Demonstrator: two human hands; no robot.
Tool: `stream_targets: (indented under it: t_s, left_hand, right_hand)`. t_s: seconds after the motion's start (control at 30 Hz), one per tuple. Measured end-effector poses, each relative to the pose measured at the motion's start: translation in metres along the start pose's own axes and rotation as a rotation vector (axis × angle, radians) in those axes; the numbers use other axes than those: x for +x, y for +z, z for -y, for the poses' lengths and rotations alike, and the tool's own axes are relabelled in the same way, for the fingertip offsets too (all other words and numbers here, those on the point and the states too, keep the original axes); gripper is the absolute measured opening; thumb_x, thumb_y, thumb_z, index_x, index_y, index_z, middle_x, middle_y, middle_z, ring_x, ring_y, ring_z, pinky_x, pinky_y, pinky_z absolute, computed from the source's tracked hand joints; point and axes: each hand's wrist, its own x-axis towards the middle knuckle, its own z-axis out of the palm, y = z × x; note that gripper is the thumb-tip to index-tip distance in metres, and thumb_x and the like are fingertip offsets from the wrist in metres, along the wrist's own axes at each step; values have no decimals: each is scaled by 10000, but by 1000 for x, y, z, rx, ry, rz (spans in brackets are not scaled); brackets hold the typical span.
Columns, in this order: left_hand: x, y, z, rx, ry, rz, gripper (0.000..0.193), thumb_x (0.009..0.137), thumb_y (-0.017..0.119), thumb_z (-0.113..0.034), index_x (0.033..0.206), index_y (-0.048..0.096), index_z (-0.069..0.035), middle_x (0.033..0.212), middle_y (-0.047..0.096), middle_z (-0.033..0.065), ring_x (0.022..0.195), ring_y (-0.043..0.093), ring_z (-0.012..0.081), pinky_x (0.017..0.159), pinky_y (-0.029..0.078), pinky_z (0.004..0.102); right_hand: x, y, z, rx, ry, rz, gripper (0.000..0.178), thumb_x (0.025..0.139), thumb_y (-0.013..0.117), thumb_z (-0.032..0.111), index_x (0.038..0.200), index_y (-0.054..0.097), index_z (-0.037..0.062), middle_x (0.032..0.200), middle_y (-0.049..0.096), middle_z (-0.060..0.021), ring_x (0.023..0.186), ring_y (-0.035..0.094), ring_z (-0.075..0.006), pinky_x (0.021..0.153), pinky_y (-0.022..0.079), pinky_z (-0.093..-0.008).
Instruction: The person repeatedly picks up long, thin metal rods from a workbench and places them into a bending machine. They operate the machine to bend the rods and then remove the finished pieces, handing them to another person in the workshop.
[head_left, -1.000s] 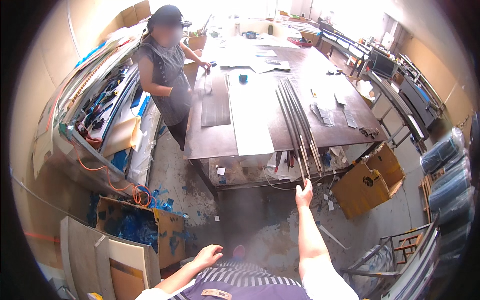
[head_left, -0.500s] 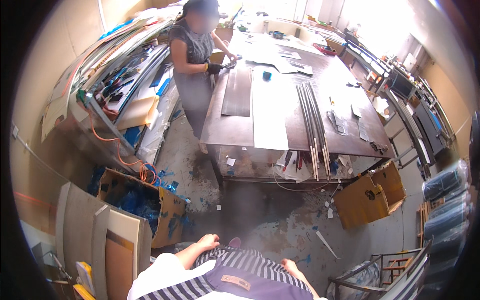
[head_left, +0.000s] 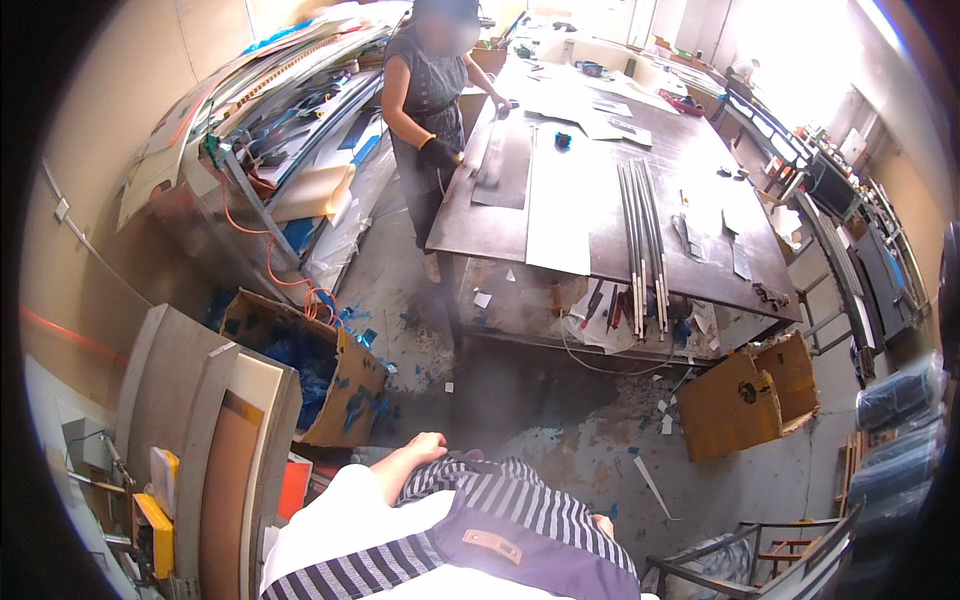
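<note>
My left hand (head_left: 428, 446) hangs in front of me beside the striped apron (head_left: 480, 490); its fingers are loosely bent and I see nothing in them. Of my right hand (head_left: 604, 525), only a small part shows past the apron's right edge, and its fingers are hidden. Ahead stands a large dark-topped table (head_left: 470, 235). On it lie a dark flat sheet (head_left: 502, 170), a long white sheet (head_left: 558, 220) and a bundle of thin metal bars (head_left: 642, 225) sticking out over the near edge.
A co-worker (head_left: 425, 110) with a dark glove stands at the table's left side. Cardboard boxes stand at left (head_left: 350, 390) and right (head_left: 740, 405). Leaning boards (head_left: 180, 400) are near my left, a metal frame (head_left: 760, 575) at lower right. Scraps litter the floor (head_left: 530, 400).
My view has swung leftward, so the table sits farther right. My right hand has slipped mostly behind the apron. The co-worker's gloved hand has moved down to the table's left edge.
</note>
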Motion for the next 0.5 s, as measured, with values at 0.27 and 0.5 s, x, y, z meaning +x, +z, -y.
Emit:
stream_targets:
  t_s: [0.27,0.5]
  left_hand:
    - [-32,20,-9,-47,-83,-12,390,806,663,-293,1139,660,-91,1127,669,150,1103,616,293,953,476,401]
    - [-58,32,30,-29,-248,-21,371,808,668,-303,1103,682,-78,1123,671,160,1095,621,291,961,473,397]
  right_hand:
    - [17,0,0,1,-93,68,248,799,670,206,992,724,61,951,720,-132,932,688,-240,833,516,-348]
    - [21,-11,-19,-36,-64,68,237,790,679,204,973,730,62,954,718,-140,940,685,-246,844,514,-356]
